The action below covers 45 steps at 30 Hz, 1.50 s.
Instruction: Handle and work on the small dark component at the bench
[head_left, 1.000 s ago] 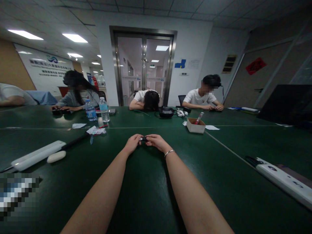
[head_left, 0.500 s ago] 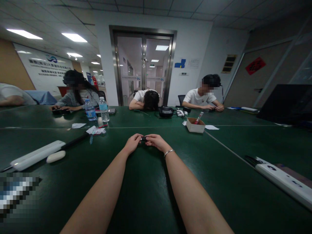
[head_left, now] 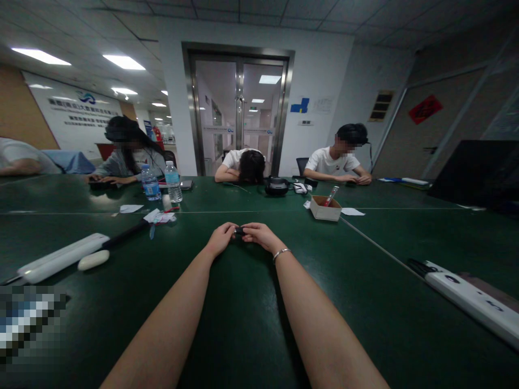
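Note:
Both my arms stretch forward over the dark green table [head_left: 243,302]. Between my fingertips is a small black object [head_left: 239,231] with a shiny, metal-looking end on its left; its exact kind is too small to make out. My left hand [head_left: 221,237] pinches the shiny end. On the other side, my right hand [head_left: 259,236] has its thumb and fingers closed on the black part. A silver bracelet [head_left: 281,254] circles my right wrist. My fingers hide parts of the object.
Left lie a white power strip [head_left: 65,258], a pale oval item [head_left: 93,260] and crumpled paper [head_left: 159,216]. Two water bottles [head_left: 173,182] stand behind. A small open box [head_left: 325,209] sits right of my hands; a white strip [head_left: 470,300] lies far right. Several people sit around the table.

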Tool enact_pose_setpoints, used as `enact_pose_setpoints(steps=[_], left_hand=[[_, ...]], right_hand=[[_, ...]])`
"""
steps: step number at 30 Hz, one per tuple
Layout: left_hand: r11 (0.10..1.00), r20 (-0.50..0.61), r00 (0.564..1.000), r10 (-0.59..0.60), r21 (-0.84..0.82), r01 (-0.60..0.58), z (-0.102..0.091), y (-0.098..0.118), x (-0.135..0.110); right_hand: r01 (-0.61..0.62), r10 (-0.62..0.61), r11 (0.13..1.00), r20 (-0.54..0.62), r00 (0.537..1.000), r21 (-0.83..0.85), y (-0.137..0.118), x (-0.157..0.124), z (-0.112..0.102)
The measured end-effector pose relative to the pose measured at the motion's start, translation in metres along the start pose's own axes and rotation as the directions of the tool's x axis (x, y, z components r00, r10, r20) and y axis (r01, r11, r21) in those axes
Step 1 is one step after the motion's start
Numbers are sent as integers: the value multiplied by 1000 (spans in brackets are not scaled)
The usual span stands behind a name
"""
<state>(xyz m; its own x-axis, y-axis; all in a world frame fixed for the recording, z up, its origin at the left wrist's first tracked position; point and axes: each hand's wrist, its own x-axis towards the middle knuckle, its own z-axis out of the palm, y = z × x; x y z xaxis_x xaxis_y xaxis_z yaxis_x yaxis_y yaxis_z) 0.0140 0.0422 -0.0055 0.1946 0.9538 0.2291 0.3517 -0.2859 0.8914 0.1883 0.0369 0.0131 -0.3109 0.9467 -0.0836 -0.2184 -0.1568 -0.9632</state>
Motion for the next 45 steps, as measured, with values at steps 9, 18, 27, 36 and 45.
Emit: enact_pose_setpoints(steps=[9,18,27,36,45], left_hand=[[1000,1,1000,7,-16,-7,0,-1,0],[1000,21,1000,-6,12,6,0,-2,0],[1000,8,1000,-4,13,4,0,-6,2],[998,9,1000,-7,61,6,1,-6,2],[997,11,1000,1,72,-2,0,-2,0]], right_hand=[[3,-3,1000,-7,1000,-5,0,1,0],[2,-3,1000,-20,1000,-21,-2,-2,3],[4,-4,1000,-7,1000,-28,-2,-1,1],[-3,3,1000,-20,1000,-26,0,0,2],[5,-5,999,4,1000,-33,3,4,-3]])
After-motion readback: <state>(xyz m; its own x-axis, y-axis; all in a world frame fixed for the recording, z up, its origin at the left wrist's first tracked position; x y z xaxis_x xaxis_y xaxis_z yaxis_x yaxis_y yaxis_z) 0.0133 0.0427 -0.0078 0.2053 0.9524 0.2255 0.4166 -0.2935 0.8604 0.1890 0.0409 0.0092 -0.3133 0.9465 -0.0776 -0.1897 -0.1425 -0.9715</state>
